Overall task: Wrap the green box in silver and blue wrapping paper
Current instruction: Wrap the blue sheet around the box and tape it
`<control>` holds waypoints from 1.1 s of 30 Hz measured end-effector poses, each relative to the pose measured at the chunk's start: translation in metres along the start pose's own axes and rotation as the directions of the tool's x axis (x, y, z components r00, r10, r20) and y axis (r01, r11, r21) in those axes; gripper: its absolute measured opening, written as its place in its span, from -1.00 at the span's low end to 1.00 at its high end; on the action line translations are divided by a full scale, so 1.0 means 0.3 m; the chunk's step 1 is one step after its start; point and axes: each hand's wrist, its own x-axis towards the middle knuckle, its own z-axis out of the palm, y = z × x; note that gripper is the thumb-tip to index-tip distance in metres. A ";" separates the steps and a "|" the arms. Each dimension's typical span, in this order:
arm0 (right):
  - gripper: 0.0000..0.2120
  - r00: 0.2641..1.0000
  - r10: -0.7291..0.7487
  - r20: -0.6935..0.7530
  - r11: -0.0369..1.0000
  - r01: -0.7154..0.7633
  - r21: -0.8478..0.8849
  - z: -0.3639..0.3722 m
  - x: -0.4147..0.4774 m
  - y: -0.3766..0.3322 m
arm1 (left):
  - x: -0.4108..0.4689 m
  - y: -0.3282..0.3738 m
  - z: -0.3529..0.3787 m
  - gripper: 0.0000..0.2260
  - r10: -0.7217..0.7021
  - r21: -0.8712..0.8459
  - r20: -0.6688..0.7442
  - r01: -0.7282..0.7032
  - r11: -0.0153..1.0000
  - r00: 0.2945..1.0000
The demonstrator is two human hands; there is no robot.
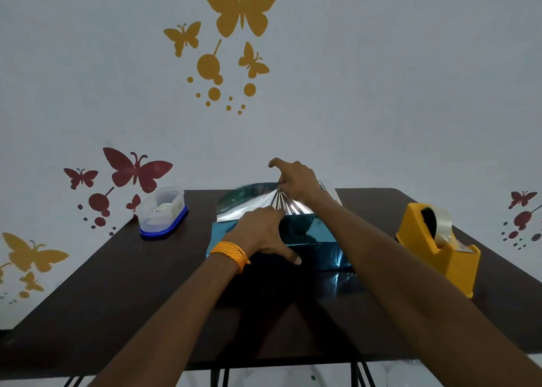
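Observation:
Shiny silver and blue wrapping paper [311, 234] lies across the middle of the dark table [117, 284], folded over a box shape; the green box itself is hidden under it. My left hand [261, 234], with an orange thread band at the wrist, presses flat on top of the wrapped shape, thumb stretched toward me. My right hand [296, 181] is at the far side and pinches the silver far flap of the paper, pulling it up so creases fan out from the fingers.
A yellow tape dispenser [437, 246] with a clear tape roll stands at the right of the table. A clear plastic container with a blue lid [162, 212], upside down, sits at the far left. The wall with butterfly stickers is right behind the table.

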 end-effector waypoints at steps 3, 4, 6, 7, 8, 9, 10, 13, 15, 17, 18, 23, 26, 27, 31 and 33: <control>-0.43 1.000 0.000 -0.029 1.000 0.001 0.027 -0.029 -0.033 -0.013 | -0.009 -0.003 -0.002 -0.10 -0.009 -0.035 -0.002 0.009 0.999 1.000; -0.42 0.999 -0.008 -0.031 0.999 0.009 0.033 -0.047 -0.052 -0.018 | -0.015 -0.004 0.001 -0.07 -0.011 -0.024 -0.015 0.010 1.000 1.000; -0.42 0.999 -0.038 -0.027 0.999 0.039 0.036 -0.087 -0.101 -0.028 | -0.029 -0.009 0.012 -0.04 -0.013 0.037 -0.067 0.016 0.999 0.998; -0.41 0.998 -0.057 -0.013 0.998 0.057 0.032 -0.107 -0.131 -0.033 | -0.034 -0.011 0.018 -0.04 -0.013 0.067 -0.107 0.021 0.998 0.994; -0.41 0.997 -0.071 0.015 0.997 0.071 0.031 -0.126 -0.172 -0.041 | -0.043 -0.011 0.026 -0.04 -0.009 0.081 -0.143 0.021 0.996 0.990; -0.40 0.996 -0.080 0.043 0.996 0.079 0.035 -0.136 -0.213 -0.051 | -0.050 -0.013 0.036 -0.05 -0.002 0.081 -0.179 0.017 0.997 0.984; -0.40 0.994 -0.092 0.066 0.995 0.090 0.034 -0.148 -0.255 -0.059 | -0.059 -0.008 0.042 -0.08 0.007 0.074 -0.222 0.010 0.997 0.975; -0.44 0.987 -0.130 0.093 0.991 0.132 -0.013 -0.147 -0.340 -0.083 | -0.087 0.010 0.048 -0.13 0.019 0.081 -0.334 0.009 0.997 0.942; -0.44 0.988 -0.131 0.085 0.989 0.136 -0.056 -0.137 -0.357 -0.087 | -0.107 0.019 0.053 -0.13 0.023 0.104 -0.405 0.021 0.994 0.914; -0.43 0.988 -0.125 0.090 0.989 0.131 -0.074 -0.131 -0.355 -0.085 | -0.124 0.020 0.064 -0.20 0.038 0.092 -0.436 0.003 0.996 0.899; -0.43 0.989 -0.119 0.090 0.989 0.126 -0.076 -0.132 -0.351 -0.082 | -0.134 0.015 0.063 -0.24 0.039 0.048 -0.448 -0.020 0.999 0.893; -0.43 0.993 -0.093 0.079 0.993 0.098 -0.070 -0.132 -0.335 -0.070 | -0.120 -0.058 0.008 -0.60 -0.046 -0.261 -0.553 -0.121 0.958 0.832; -0.39 0.992 -0.096 0.086 0.994 0.100 -0.047 -0.122 -0.338 -0.068 | -0.065 -0.119 -0.041 -0.38 0.041 -0.132 -0.504 -0.123 0.984 0.863; -0.36 0.991 -0.091 0.097 0.995 0.095 -0.037 -0.118 -0.341 -0.069 | -0.046 -0.126 -0.051 -0.29 0.056 -0.084 -0.435 -0.102 0.991 0.899; -0.22 0.994 -0.047 0.096 0.995 0.038 0.093 -0.101 -0.371 -0.055 | 0.048 -0.135 -0.047 -0.32 0.088 0.145 -0.233 -0.055 0.988 0.968; -0.17 0.994 -0.028 0.102 0.987 0.012 0.160 -0.101 -0.386 -0.050 | 0.081 -0.154 -0.034 -0.48 0.099 0.195 -0.212 -0.058 0.979 0.972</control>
